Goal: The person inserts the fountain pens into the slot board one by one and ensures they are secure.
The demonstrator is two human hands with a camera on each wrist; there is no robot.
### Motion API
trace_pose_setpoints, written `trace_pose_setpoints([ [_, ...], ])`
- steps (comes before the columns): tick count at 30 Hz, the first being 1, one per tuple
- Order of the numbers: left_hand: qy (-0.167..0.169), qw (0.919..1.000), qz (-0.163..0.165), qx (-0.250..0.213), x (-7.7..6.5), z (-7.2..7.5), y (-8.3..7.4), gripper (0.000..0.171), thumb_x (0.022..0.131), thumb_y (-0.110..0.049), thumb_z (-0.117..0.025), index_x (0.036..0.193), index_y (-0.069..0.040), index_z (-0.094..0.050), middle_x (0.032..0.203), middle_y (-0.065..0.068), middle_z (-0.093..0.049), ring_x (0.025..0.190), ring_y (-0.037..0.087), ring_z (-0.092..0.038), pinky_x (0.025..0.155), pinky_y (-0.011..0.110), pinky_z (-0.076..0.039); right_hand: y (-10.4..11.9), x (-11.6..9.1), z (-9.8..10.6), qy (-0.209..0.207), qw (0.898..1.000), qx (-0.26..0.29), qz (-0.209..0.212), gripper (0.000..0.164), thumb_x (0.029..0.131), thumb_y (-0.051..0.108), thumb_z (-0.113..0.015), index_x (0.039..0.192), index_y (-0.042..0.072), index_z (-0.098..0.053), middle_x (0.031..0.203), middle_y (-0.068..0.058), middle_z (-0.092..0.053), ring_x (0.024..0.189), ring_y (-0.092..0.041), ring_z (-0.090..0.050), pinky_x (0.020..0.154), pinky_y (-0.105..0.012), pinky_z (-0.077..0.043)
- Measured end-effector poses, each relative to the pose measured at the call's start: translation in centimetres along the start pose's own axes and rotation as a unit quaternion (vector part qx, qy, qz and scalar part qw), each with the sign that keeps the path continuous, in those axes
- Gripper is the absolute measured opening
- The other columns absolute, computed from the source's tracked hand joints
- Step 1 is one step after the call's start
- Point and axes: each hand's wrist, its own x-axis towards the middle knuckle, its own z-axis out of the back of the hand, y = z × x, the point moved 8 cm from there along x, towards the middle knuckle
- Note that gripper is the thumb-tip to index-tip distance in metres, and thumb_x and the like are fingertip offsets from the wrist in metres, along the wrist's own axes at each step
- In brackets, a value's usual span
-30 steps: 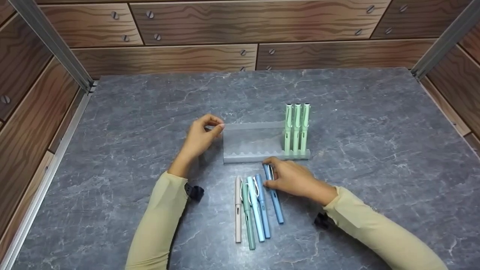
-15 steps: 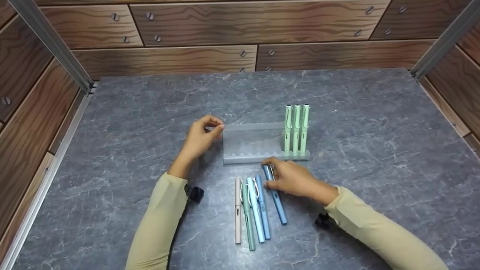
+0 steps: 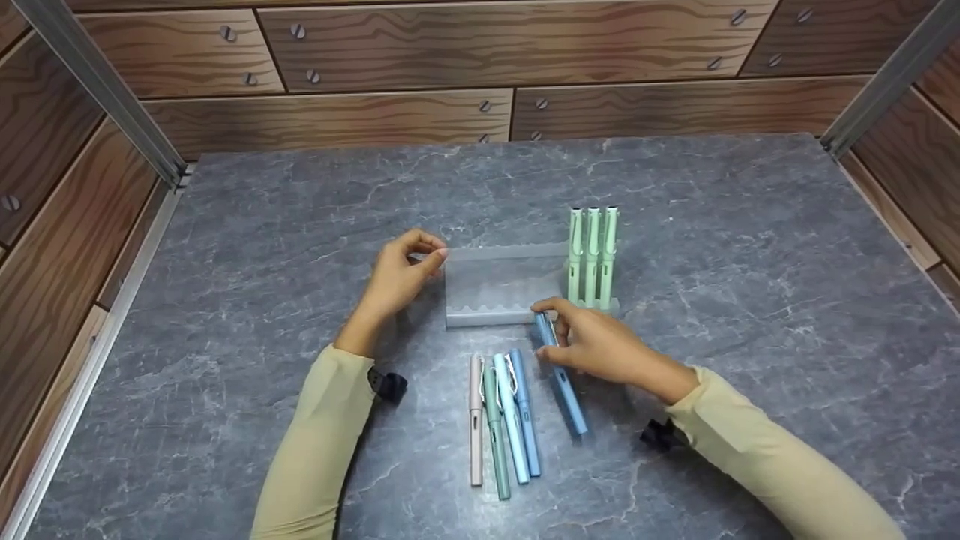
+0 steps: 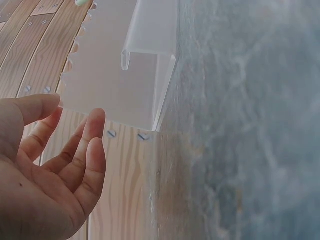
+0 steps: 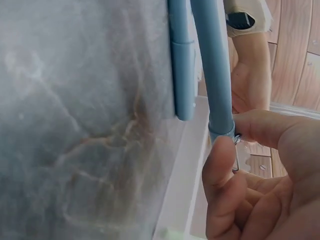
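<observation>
A translucent plastic pen stand with a notched top and front ledge sits mid-table. My left hand pinches its upper left corner between thumb and index finger; in the left wrist view the other fingers curl loosely beside it. My right hand grips a blue pen near its capped end, at the stand's front ledge, the pen's far end slanting toward me. The right wrist view shows the blue pen between thumb and fingers. Three light green pens stand upright at the rack's right end.
In front of the stand lie a beige-grey pen, a dark green pen, a light blue pen and another blue pen, side by side. Wood-patterned panels enclose the grey marbled table at back and sides.
My right hand has lifted the blue pen and carried it slightly forward and right, up to the stand's front ledge. My left hand stays at the stand's corner.
</observation>
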Motion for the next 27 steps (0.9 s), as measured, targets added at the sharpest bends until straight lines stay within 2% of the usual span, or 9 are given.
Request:
trace_pose_setpoints([
  [8,0.000,1.0000,0.002,0.003,0.0,0.0,0.1,0.013,0.092,-0.010,-0.063,0.099,0.001,-0.065,0.100,0.020,-0.067,0.077,0.038,-0.066,0.058,0.018,-0.048,0.2,0.2,1.4,-0.017,0.999,0.043,-0.002,0.058,0.084,0.015,-0.073,0.136,0.009,-0.049,0.080,-0.002,-0.058,0.052,-0.009,-0.049,0.046,-0.022,-0.042],
  [13,-0.003,1.0000,-0.001,0.006,0.1,0.1,0.0,0.013,0.092,-0.011,-0.064,0.098,0.001,-0.065,0.098,0.019,-0.067,0.073,0.030,-0.066,0.059,0.018,-0.048,0.8,0.3,2.7,-0.042,0.997,0.066,0.020,0.055,0.084,0.011,-0.072,0.134,0.008,-0.049,0.081,-0.004,-0.057,0.052,-0.007,-0.046,0.045,-0.019,-0.042],
  [18,-0.005,1.0000,-0.006,0.005,0.1,0.1,-0.1,0.013,0.092,-0.010,-0.064,0.098,0.002,-0.065,0.097,0.019,-0.067,0.073,0.032,-0.066,0.058,0.019,-0.049,1.3,0.4,4.2,-0.069,0.993,0.085,0.036,0.056,0.084,0.009,-0.073,0.134,0.008,-0.048,0.082,-0.005,-0.056,0.053,-0.006,-0.047,0.047,-0.021,-0.046],
  [21,-0.002,1.0000,-0.001,0.006,0.1,0.1,0.1,0.012,0.093,-0.010,-0.063,0.099,0.000,-0.065,0.099,0.018,-0.067,0.075,0.035,-0.066,0.060,0.022,-0.051,1.3,0.5,4.8,-0.078,0.992,0.094,0.042,0.057,0.084,0.009,-0.072,0.135,0.008,-0.046,0.082,-0.006,-0.056,0.049,-0.006,-0.048,0.045,-0.023,-0.047],
  [27,0.006,0.9999,0.005,0.008,0.0,0.0,0.1,0.013,0.093,-0.012,-0.063,0.100,-0.001,-0.064,0.102,0.019,-0.067,0.080,0.039,-0.066,0.069,0.038,-0.056,0.7,1.1,5.5,-0.104,0.987,0.116,0.034,0.056,0.086,0.005,-0.069,0.136,0.010,-0.045,0.081,-0.006,-0.054,0.046,-0.006,-0.049,0.044,-0.024,-0.048],
])
